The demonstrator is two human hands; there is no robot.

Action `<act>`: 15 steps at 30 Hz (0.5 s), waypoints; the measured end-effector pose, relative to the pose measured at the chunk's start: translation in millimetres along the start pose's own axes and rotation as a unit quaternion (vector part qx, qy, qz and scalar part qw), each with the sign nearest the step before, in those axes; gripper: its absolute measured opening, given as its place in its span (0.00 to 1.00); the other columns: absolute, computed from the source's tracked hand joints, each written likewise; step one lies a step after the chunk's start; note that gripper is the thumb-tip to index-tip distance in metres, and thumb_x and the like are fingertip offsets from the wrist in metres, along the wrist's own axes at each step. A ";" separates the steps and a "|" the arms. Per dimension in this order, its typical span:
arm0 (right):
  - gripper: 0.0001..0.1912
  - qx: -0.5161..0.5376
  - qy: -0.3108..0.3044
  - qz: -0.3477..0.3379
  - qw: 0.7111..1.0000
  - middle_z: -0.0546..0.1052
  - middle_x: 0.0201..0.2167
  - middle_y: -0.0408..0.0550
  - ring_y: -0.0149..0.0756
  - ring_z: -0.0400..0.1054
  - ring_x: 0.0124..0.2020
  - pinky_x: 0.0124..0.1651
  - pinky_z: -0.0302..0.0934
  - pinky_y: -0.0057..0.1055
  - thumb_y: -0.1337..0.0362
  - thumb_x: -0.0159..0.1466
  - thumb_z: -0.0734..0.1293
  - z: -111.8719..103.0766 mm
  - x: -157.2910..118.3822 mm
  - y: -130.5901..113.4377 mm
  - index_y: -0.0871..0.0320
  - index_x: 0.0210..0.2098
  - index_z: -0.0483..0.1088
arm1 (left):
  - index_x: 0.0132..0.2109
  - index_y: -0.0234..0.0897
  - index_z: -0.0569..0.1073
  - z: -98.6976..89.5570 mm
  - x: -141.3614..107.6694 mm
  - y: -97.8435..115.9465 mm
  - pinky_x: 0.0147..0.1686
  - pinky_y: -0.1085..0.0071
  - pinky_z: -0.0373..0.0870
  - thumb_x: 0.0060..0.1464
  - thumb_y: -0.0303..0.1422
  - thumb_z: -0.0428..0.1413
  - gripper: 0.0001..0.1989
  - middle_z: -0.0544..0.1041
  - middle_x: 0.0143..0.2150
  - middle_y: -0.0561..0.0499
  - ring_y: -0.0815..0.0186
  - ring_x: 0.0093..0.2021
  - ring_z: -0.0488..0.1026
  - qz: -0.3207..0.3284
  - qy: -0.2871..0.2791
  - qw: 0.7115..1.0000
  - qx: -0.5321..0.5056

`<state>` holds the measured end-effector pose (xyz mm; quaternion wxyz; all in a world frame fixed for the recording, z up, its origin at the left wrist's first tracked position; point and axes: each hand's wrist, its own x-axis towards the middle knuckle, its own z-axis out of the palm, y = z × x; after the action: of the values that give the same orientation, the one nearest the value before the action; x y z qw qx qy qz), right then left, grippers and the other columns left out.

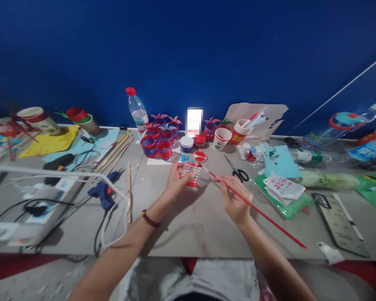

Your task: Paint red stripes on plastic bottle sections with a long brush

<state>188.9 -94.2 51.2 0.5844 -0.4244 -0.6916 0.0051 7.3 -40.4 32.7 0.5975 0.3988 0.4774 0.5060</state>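
Note:
My left hand [175, 179] grips a clear, ribbed piece of plastic bottle [191, 168] with red paint on its lower part. In my right hand [236, 202] is a long red paintbrush [269, 218], its bristle end pointing left towards the bottle piece. Whether the bristles touch the plastic I cannot tell. Just beyond my hands lie a lid smeared with red paint [200, 156], a blue paint jar with a white top [186, 144] and a red paint jar [199, 141]. Several red and blue painted cups [164, 149] stand close together behind my left hand.
Scissors [238, 170] lie right of the paint. A blue glue gun [105, 190], wooden sticks [129, 194] and a power strip [47, 209] with looping cables occupy the left. A phone [340, 225], paper cups [222, 139] and plastic bottles [310, 156] are at right. A water bottle [138, 110] stands behind.

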 end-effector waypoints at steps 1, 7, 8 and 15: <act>0.12 -0.003 0.002 0.005 1.000 0.82 0.31 0.49 0.39 0.77 0.34 0.37 0.74 0.36 0.73 0.66 0.64 -0.4 0.2 1.4 0.54 0.41 0.77 | 0.42 0.43 0.63 -0.9 1.1 0.5 0.33 0.63 0.79 0.41 0.40 0.68 0.25 0.78 0.44 0.46 0.57 0.42 0.79 0.002 0.003 1.000 0.000; 0.10 0.019 0.030 0.047 0.998 0.82 0.32 0.49 0.39 0.77 0.35 0.40 0.73 0.37 0.72 0.67 0.64 -2.3 -1.9 9.4 0.55 0.39 0.77 | 0.43 0.42 0.63 -1.6 1.5 4.5 0.33 0.65 0.78 0.40 0.38 0.68 0.26 0.78 0.45 0.46 0.59 0.42 0.79 0.016 0.013 1.000 -0.001; 0.10 0.026 0.029 0.055 0.998 0.82 0.33 0.49 0.39 0.78 0.35 0.41 0.73 0.37 0.71 0.67 0.64 -2.5 -2.6 9.3 0.55 0.39 0.77 | 0.43 0.43 0.63 -1.0 0.3 4.2 0.33 0.65 0.79 0.40 0.38 0.68 0.26 0.78 0.44 0.46 0.59 0.41 0.79 0.016 0.011 1.000 0.002; 0.10 0.055 -0.004 0.051 0.997 0.82 0.32 0.49 0.39 0.77 0.34 0.38 0.73 0.36 0.71 0.67 0.64 -1.9 -4.0 2.8 0.56 0.39 0.77 | 0.46 0.44 0.63 0.1 -5.6 -2.5 0.37 0.60 0.79 0.42 0.39 0.69 0.27 0.77 0.46 0.46 0.55 0.47 0.78 0.059 0.010 0.996 0.073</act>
<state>191.9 -95.7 47.2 0.6027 -0.4267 -0.6701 0.0749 7.8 -46.3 31.3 0.5309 0.4634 0.4945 0.5087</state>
